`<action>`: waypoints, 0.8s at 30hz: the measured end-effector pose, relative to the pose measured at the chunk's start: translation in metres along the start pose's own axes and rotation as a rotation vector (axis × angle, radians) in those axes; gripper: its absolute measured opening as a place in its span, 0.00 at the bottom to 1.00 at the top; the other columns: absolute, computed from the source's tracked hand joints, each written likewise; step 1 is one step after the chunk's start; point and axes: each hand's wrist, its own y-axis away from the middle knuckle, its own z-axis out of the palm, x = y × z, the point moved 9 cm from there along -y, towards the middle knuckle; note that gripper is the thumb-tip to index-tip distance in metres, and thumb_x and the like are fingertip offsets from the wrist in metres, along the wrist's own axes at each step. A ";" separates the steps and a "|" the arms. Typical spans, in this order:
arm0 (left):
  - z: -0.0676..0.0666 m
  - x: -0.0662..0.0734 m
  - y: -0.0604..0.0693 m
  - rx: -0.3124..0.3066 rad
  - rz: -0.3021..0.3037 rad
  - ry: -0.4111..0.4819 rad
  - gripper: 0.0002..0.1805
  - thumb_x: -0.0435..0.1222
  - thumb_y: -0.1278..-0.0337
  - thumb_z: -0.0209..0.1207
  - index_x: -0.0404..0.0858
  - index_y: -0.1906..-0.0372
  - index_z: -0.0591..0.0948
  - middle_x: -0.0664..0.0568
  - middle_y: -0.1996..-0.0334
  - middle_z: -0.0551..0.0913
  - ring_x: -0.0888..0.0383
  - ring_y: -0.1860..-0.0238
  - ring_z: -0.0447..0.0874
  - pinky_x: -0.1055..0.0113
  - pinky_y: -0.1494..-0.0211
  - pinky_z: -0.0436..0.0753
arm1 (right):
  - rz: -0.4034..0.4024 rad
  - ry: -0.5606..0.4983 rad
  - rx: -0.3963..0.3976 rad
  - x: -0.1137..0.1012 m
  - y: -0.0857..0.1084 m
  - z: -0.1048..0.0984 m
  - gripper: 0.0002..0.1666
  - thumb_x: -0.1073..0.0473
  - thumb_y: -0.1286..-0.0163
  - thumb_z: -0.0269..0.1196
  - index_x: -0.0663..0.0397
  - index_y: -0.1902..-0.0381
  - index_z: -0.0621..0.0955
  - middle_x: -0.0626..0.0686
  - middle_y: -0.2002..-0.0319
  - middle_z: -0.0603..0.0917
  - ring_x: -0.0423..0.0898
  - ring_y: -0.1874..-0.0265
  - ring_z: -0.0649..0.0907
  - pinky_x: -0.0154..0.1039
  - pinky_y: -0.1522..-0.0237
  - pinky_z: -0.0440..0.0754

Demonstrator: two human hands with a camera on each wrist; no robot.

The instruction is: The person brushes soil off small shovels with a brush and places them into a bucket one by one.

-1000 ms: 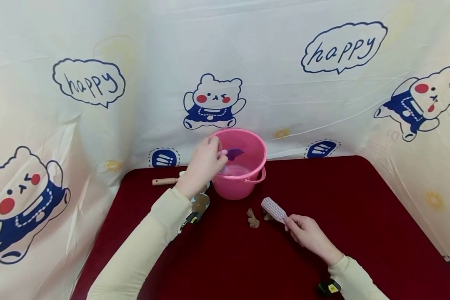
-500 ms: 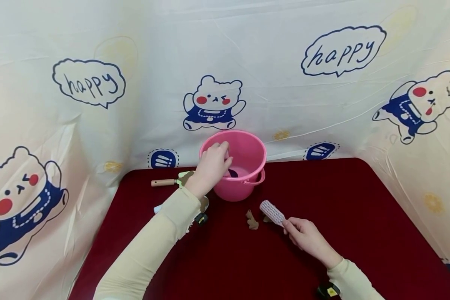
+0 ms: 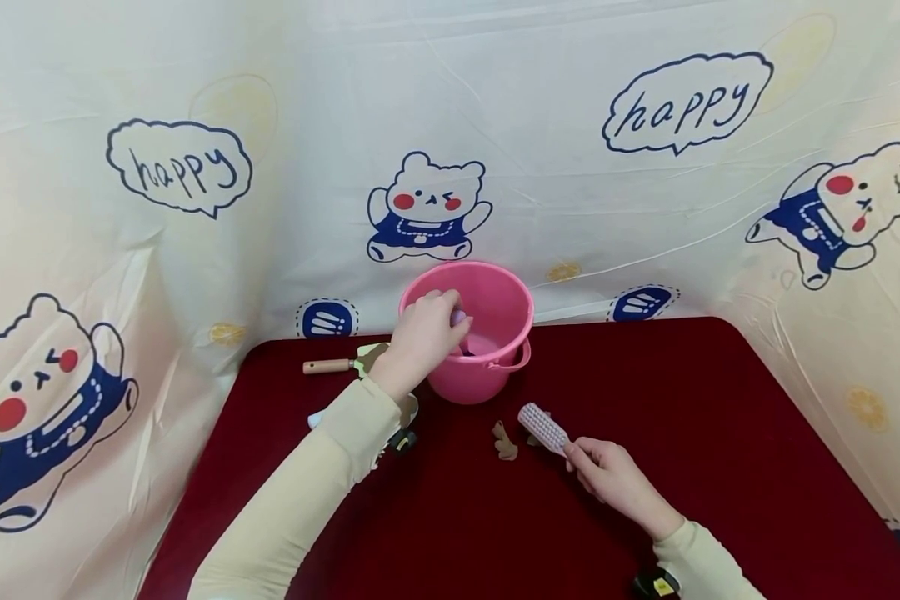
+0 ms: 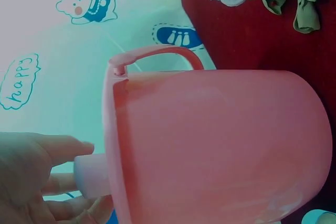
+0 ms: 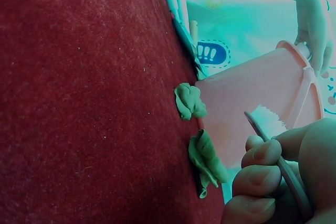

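My left hand (image 3: 429, 333) is at the near-left rim of a pink bucket (image 3: 465, 383), its fingers and thumb round the lilac handle (image 4: 93, 176) of a tool. The tool's other end is hidden inside the bucket. My right hand (image 3: 618, 479) grips the handle of a pale lilac scrubbing brush (image 3: 543, 427), held low over the table in front of the bucket. White bristles (image 5: 269, 120) show in the right wrist view. Beside the brush lie two crumpled brown leaf-like pieces, one in plain sight (image 3: 504, 442) and one partly behind the brush (image 3: 534, 437).
A dark red cloth covers the table (image 3: 450, 525). Left of the bucket lies a wooden-handled tool (image 3: 327, 366) with a green part. A white handle end (image 3: 315, 418) shows under my left forearm. A printed fabric curtain (image 3: 570, 167) stands round the back and sides.
My left hand has moved slightly right and lower over the bucket, and the tool's dark purple end has sunk into it. My right hand and the brush have shifted only slightly.
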 end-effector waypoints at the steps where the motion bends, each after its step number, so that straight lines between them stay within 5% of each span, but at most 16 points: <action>1: -0.001 0.000 0.001 -0.002 0.003 0.004 0.09 0.41 0.27 0.61 0.39 0.57 0.80 0.49 0.67 0.78 0.53 0.64 0.78 0.60 0.61 0.80 | 0.002 0.000 0.000 0.000 0.000 0.000 0.24 0.46 0.16 0.53 0.56 0.68 0.80 0.46 0.86 0.72 0.38 0.90 0.69 0.37 0.86 0.74; 13: -0.016 -0.004 0.022 0.004 0.000 0.109 0.13 0.42 0.26 0.61 0.37 0.50 0.83 0.47 0.60 0.85 0.53 0.60 0.83 0.60 0.54 0.86 | -0.019 0.007 -0.017 -0.002 -0.001 0.007 0.24 0.46 0.16 0.53 0.56 0.68 0.80 0.45 0.86 0.72 0.38 0.90 0.70 0.37 0.86 0.74; 24: -0.031 -0.024 0.062 0.158 0.007 0.099 0.10 0.40 0.27 0.60 0.39 0.51 0.83 0.49 0.61 0.83 0.54 0.63 0.81 0.60 0.61 0.86 | -0.046 0.040 -0.028 -0.006 -0.001 0.013 0.23 0.48 0.16 0.54 0.54 0.69 0.80 0.43 0.87 0.72 0.37 0.90 0.70 0.36 0.86 0.74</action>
